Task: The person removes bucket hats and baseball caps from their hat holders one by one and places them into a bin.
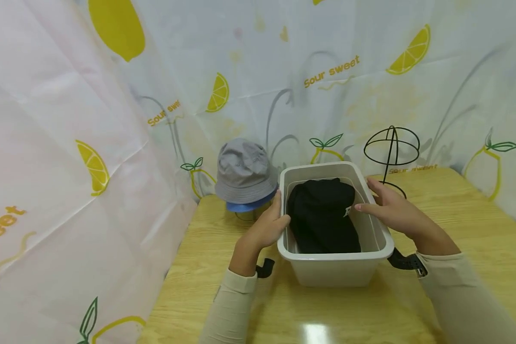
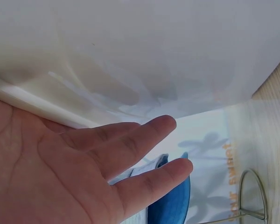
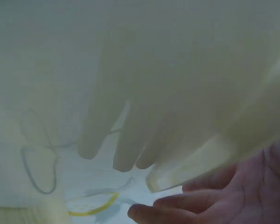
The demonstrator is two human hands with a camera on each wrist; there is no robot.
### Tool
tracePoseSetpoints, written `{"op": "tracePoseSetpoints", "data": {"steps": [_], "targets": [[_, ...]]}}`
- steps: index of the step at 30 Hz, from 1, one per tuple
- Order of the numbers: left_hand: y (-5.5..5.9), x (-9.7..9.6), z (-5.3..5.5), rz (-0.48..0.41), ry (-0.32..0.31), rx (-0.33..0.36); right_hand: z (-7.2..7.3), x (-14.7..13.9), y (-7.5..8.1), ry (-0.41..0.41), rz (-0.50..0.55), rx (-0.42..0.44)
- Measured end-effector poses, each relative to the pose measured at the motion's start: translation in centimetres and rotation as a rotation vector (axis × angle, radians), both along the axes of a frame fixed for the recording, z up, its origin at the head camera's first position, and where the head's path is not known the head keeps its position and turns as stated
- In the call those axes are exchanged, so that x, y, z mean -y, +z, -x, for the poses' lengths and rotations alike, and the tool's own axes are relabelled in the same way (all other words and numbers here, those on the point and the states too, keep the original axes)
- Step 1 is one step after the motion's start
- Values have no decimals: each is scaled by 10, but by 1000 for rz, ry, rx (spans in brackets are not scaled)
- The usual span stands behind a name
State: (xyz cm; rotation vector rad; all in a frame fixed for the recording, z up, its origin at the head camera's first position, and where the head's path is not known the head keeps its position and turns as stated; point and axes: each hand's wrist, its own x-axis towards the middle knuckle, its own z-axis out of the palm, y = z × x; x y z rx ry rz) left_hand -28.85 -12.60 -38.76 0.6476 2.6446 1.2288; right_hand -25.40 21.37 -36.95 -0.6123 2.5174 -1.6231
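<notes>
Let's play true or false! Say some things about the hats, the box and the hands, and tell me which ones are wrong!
1. A black cloth item lies inside the white bin. True.
2. A gray hat sits above something blue. True.
3. The left hand is on the gray hat. False: it is at the bin's rim.
4. The wire stand right of the bin wears a hat. False: it is bare.

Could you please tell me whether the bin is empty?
Not empty: black cloth lies inside the bin, visible through its open top.
</notes>
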Motion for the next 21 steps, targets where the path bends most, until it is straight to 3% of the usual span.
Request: {"op": "tracePoseSetpoints", "data": {"steps": [7, 13, 21], "targets": [[2, -1, 0, -7, 5, 11, -1, 3, -12, -25, 9, 36], [-1, -1, 1, -2, 12, -16, -3, 6, -13, -5, 29, 51], [-3, 0, 1, -17, 21, 8, 2, 6, -7, 53, -93, 44]]}}
